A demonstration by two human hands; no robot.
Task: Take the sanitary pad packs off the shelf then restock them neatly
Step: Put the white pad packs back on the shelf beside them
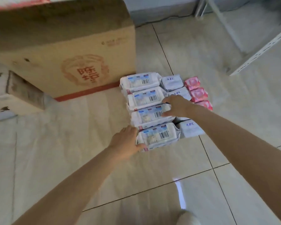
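Now left grip (125,143) clasps nearest pack (157,136), left end.

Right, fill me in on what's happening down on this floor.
A person is handling sanitary pad packs laid in rows on the beige tiled floor. The left hand grips the end of the nearest large white barcoded pack. The right hand spreads its fingers over the white barcoded packs behind it. Alongside lie smaller white blue-lettered packs and pink packs. A brown cardboard box stands behind.
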